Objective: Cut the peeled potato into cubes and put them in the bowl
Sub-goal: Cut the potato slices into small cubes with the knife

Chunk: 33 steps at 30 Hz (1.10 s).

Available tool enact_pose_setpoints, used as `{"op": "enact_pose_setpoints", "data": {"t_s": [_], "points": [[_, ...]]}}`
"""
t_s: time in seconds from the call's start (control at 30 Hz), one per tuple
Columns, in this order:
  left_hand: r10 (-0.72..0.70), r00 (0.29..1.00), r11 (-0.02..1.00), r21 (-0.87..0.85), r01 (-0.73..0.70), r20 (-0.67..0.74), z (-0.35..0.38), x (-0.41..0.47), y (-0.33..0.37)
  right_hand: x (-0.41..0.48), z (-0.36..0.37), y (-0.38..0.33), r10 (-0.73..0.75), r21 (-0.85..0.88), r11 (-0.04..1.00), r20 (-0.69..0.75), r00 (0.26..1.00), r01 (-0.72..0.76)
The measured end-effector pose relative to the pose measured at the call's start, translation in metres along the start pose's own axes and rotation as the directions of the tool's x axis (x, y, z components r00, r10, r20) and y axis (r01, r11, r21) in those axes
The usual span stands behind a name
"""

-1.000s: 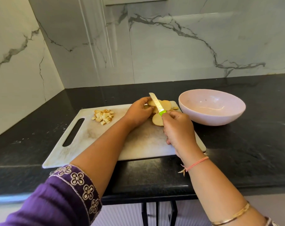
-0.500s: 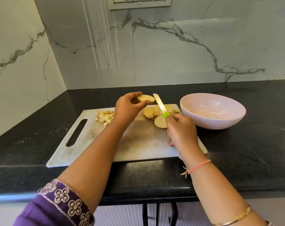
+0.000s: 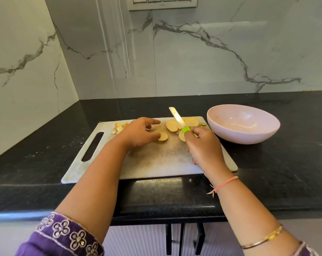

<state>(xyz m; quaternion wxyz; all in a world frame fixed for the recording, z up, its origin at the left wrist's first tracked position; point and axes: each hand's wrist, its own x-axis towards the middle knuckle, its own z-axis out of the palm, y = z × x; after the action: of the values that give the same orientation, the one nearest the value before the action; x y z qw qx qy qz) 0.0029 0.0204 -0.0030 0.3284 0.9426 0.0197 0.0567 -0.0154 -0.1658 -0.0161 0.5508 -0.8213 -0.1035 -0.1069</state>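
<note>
1. Hand status. My right hand (image 3: 202,146) is clamped on the green handle of the knife (image 3: 178,120); the blade points away from my knuckles and hangs above the sliced potato (image 3: 172,125), which lies fanned just ahead of that hand. My left hand (image 3: 138,133) has its index finger stretched forward and its thumb on the edge of a single slice (image 3: 162,136), which rests on the cutting board (image 3: 165,159) at my fingertips. Whether the curled fingers pinch that slice or only touch it, I cannot tell.

2. Hazards.
- The slice is thin and probably wet. If I steady it with the thumb flat on top, the blade's path would cross the thumb. Fingertips should curl back before cutting.
- The knife tip is raised over loose slices. A careless lowering could scatter them off the far edge.
- The board's near edge overhangs the countertop (image 3: 285,172). Heavy downward pressure near my wrists could tip it.
- Cubes scraped towards the bowl could drop into the gap between board and bowl.

3. Containers. The bowl (image 3: 248,135) stands on the countertop, beyond and outboard of my right hand, just beside the board. I see no potato in it. A pile of small cut pieces (image 3: 119,127) sits on the board beyond my left hand, not yet transferred.
</note>
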Motion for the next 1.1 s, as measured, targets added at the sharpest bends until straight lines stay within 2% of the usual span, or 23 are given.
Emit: {"op": "enact_pose_setpoints", "data": {"t_s": [0.17, 0.3, 0.4, 0.77, 0.97, 1.1], "points": [[0.027, 0.999, 1.000, 0.008, -0.028, 0.018, 0.002, -0.003, 0.004, -0.003, 0.001, -0.007, -0.080, -0.259, 0.962, 0.048, 0.996, 0.090], [0.035, 0.999, 0.999, 0.016, -0.035, 0.004, 0.001, -0.004, 0.004, -0.006, -0.001, -0.018, -0.129, -0.454, 0.870, 0.163, 0.978, 0.191], [0.018, 1.000, 1.000, -0.014, -0.018, 0.017, -0.001, -0.003, 0.004, -0.007, -0.003, -0.027, -0.114, -0.552, 0.808, 0.199, 0.973, 0.208], [-0.007, 1.000, 0.999, -0.044, 0.007, 0.021, 0.002, 0.001, -0.001, -0.007, 0.001, -0.056, -0.022, -0.683, 0.697, 0.286, 0.958, 0.220], [-0.008, 1.000, 0.999, -0.037, 0.008, 0.001, 0.003, -0.002, -0.002, -0.006, 0.003, -0.071, -0.050, -0.760, 0.568, 0.351, 0.935, 0.316], [-0.009, 1.000, 0.999, -0.032, 0.009, -0.005, 0.001, -0.002, -0.001, -0.015, 0.000, -0.075, -0.059, -0.771, 0.530, 0.382, 0.922, 0.354]]}}
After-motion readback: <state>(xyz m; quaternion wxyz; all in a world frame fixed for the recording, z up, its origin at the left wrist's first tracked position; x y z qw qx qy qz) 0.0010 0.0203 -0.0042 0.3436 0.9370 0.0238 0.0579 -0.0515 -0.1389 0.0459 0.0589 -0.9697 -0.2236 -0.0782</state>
